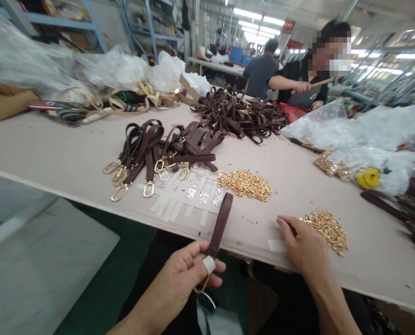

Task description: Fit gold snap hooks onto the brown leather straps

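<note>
My left hand grips a dark brown leather wrist strap near its lower end, just off the table's front edge. The strap's loop points up, and a gold metal ring hangs below my fingers. White tape wraps my left thumb. Over the table, my right hand has thumb and fingertips drawn together; whether something small is between them is hidden. Beside it lies a pile of small gold metal fittings. A second pile of gold fittings sits farther left, beyond the strap.
Finished-looking brown straps with gold rings lie at centre left, and a larger strap heap behind them. Plastic bags crowd the right, more bags the back left. Across the table, a person holds a wooden stick.
</note>
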`<move>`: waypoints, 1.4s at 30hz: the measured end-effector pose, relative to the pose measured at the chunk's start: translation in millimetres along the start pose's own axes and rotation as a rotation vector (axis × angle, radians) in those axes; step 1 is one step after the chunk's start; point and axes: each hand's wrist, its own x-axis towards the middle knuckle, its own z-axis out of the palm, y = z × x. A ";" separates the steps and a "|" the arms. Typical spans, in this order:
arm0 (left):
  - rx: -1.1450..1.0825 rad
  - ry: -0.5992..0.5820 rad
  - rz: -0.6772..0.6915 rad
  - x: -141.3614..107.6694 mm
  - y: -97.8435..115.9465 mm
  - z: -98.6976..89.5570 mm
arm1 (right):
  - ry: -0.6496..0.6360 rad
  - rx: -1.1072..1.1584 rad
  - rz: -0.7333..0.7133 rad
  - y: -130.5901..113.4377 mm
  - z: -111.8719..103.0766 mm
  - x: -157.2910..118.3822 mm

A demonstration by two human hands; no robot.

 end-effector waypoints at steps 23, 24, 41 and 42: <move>-0.024 0.045 0.026 -4.0 4.6 8.5 | -0.054 -0.152 -0.290 27.7 -6.2 -21.1; -0.033 0.038 0.033 -3.9 5.1 10.0 | -0.047 -0.148 -0.302 28.1 -4.1 -23.7; -0.132 -0.092 0.173 9.9 5.6 42.8 | -0.486 1.279 0.488 -89.1 -4.2 -46.7; -0.127 -0.098 0.177 10.0 4.6 43.1 | -0.486 1.275 0.493 -87.4 -3.9 -46.6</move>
